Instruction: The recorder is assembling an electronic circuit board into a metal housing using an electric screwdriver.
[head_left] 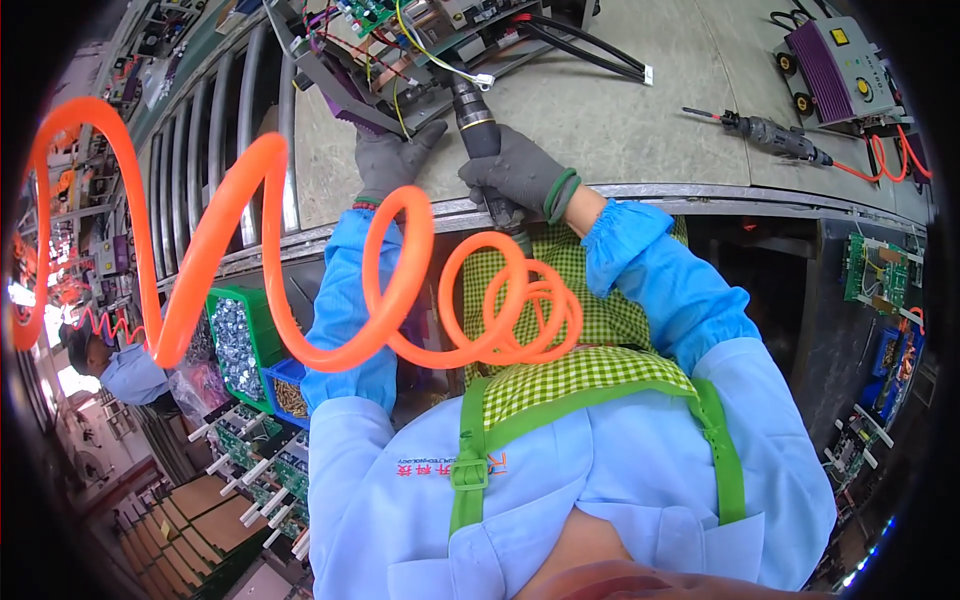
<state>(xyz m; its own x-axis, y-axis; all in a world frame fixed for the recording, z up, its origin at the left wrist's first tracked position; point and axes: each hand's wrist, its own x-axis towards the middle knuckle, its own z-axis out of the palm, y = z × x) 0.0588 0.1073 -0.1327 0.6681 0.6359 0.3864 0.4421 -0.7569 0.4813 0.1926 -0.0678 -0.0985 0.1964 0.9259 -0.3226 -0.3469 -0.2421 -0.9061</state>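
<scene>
My right hand (522,176), in a grey glove with a green band at the wrist, is closed around a black power screwdriver (476,128). The tool's front end points away from me, at the open electronic unit (440,40) with its boards, loose wires and grey frame. My left hand (392,165), also gloved in grey, is closed at the near edge of that unit's purple panel (365,115). Part of its fingers is hidden by the panel. A coiled orange air hose (400,290) loops across the view in front of my left arm, hiding part of the sleeve.
On the bench (640,130), a second screwdriver (775,138) lies at the right beside a purple-and-grey box (830,70). Metal rollers (215,130) run at the left. Nearer stand a green bin of metal parts (238,340) and circuit boards (270,455). Another person (135,370) is far left.
</scene>
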